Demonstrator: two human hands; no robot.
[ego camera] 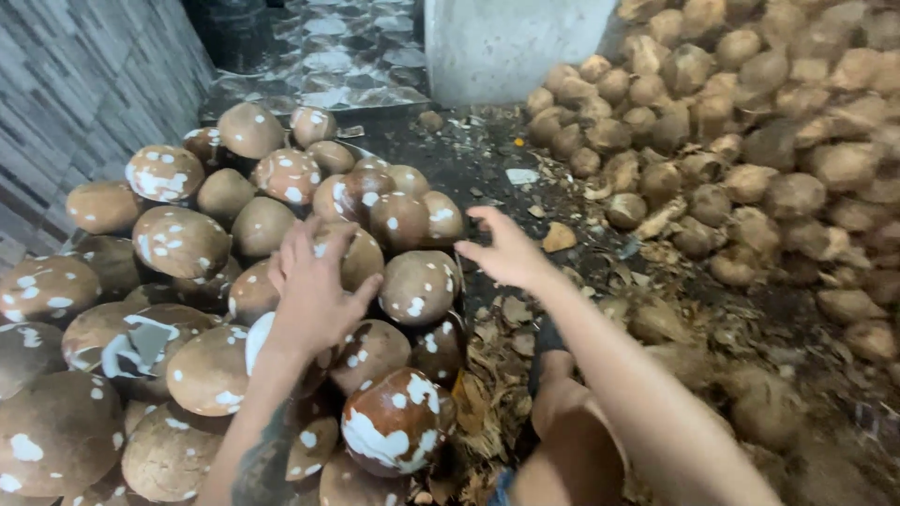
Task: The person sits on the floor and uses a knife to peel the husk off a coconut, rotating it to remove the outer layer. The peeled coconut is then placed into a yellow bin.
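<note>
Resting on a heap of husked coconuts (187,281), brown shells flecked with white patches, the left hand (314,290) lies spread over one coconut (361,258) near the heap's right edge, fingers splayed across the shell and not closed round it, so its grip is loose and flat, pressing, not clutching. The right hand (511,251) hangs open in the air just right of the heap, fingers apart, holding nothing, above a dark floor (487,173) strewn with husk scraps (487,375). Well apart to the right rises a second mound of unhusked, fibrous coconuts (750,141), with a pale concrete block (511,42) behind it. The risk I judge here lies in the heap itself: the shells are round, smooth and stacked loosely, so a push from the flat left palm could start the coconut under it, or its neighbour (417,286) at the rim, rolling down onto the floor. A bare knee (562,412) sits just below that edge, in the path of anything that tumbles. Husk litter underfoot could also slip.
</note>
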